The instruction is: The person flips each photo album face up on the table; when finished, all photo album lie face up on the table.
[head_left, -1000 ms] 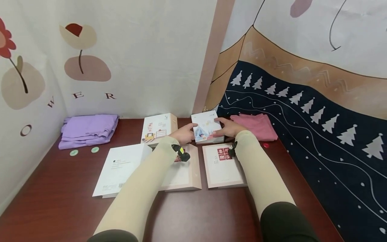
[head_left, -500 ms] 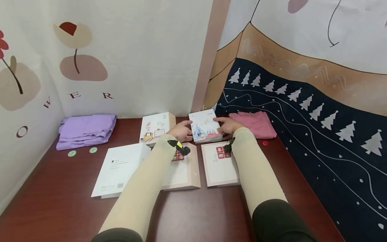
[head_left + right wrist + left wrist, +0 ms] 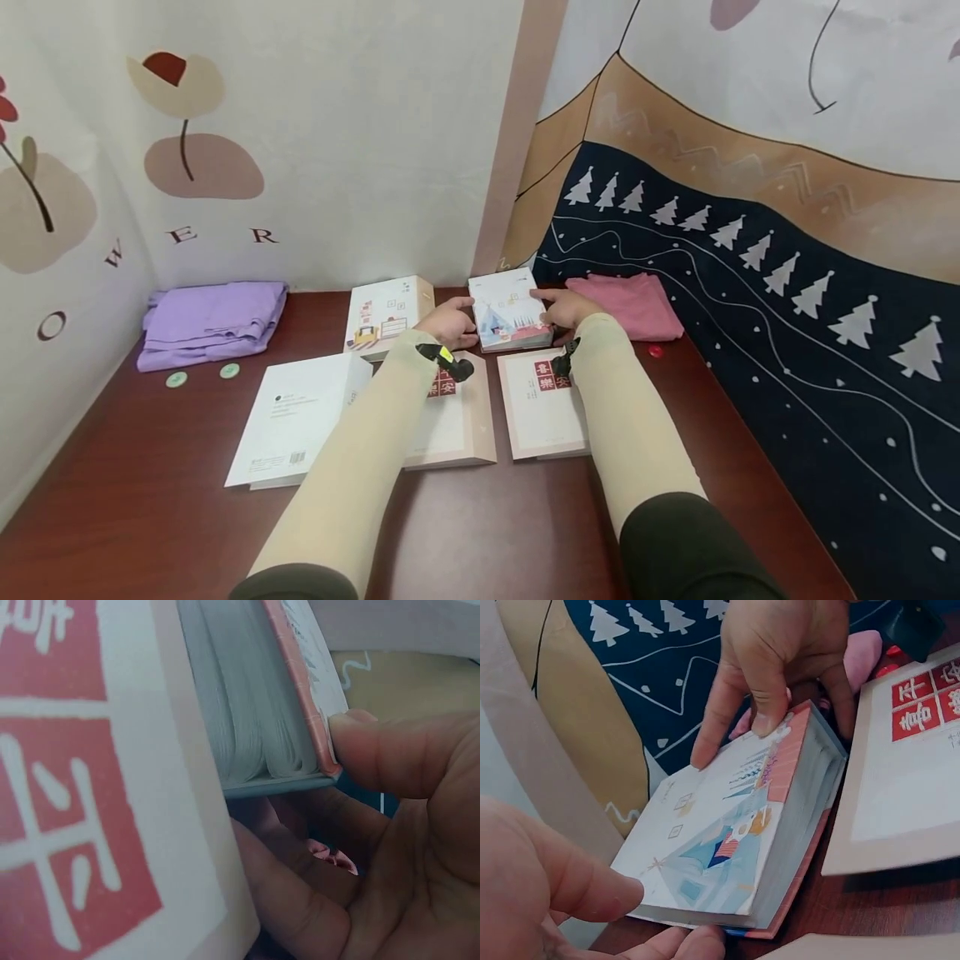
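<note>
Head view: both hands meet on a thick illustrated book [image 3: 508,310] lying at the back of the dark red desk [image 3: 150,492], close to the wall corner. The left hand [image 3: 448,323] has its grip clamped on the book's left edge, thumb on the cover and fingers curled under it; the left wrist view shows this same hold. The right hand [image 3: 566,308] has its grip clamped on the right edge, with the forefinger stretched along the cover and the thumb pressed against the page block, as the right wrist view shows. The book's right side is tilted slightly off the desk.

No container shows; everything lies flat. Just left of the held book stands a white box-like book [image 3: 388,315] with a small picture on it. Nearer the person, two pale books with red seal characters [image 3: 543,407] [image 3: 457,421] lie side by side under the forearms, and a plain white book [image 3: 292,419] lies left of them. A folded purple cloth [image 3: 213,321] sits at the back left with two green discs [image 3: 202,375] before it. A folded pink cloth [image 3: 633,307] lies just beside the right hand, with a small red disc [image 3: 657,352] near it.
</note>
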The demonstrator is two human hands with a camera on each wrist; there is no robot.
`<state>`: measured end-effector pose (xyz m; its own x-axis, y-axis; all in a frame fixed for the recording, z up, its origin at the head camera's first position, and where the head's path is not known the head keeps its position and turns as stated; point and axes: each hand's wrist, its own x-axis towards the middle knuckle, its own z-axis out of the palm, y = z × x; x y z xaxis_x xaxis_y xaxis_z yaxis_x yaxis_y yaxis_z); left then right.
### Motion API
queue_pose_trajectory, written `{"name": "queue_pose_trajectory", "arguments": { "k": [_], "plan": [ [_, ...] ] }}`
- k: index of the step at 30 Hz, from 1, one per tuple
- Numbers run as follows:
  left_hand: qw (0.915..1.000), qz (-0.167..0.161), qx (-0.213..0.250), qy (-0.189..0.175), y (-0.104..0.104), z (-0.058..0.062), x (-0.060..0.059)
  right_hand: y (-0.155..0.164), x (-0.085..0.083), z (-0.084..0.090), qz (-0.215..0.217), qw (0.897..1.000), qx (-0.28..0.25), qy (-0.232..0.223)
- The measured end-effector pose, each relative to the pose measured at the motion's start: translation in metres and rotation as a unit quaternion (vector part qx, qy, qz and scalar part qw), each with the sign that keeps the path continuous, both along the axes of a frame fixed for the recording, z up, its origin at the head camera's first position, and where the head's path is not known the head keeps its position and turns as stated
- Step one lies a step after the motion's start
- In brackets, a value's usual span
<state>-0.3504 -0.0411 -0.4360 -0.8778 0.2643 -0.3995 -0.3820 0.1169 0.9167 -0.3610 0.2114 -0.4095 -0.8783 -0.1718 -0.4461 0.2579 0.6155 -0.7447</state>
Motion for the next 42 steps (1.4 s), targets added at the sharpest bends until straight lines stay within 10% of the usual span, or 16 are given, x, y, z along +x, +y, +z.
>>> {"name": "queue_pose_trajectory", "arguments": {
  "k": [11, 18, 29, 42],
  "plan": [
    [0.9969, -0.039, -0.054, 0.042, -0.006, 0.002, 0.003, -0.002, 0.0, 0.0, -0.008, 1.0, -0.016, -0.019],
    [0.9991, -0.027, 0.016, 0.028, -0.003, 0.012, 0.01, -0.005, 0.0, 0.003, -0.007, 0.999, -0.021, -0.025],
    [0.9967, -0.025, 0.001, 0.077, -0.004, -0.001, 0.004, -0.006, -0.004, 0.0, 0.01, 1.0, -0.009, -0.021],
    [0.9943, -0.033, -0.006, 0.101, -0.024, -0.001, 0.005, -0.026, 0.002, 0.008, 0.027, 0.986, 0.02, 0.163]
  ]
}}
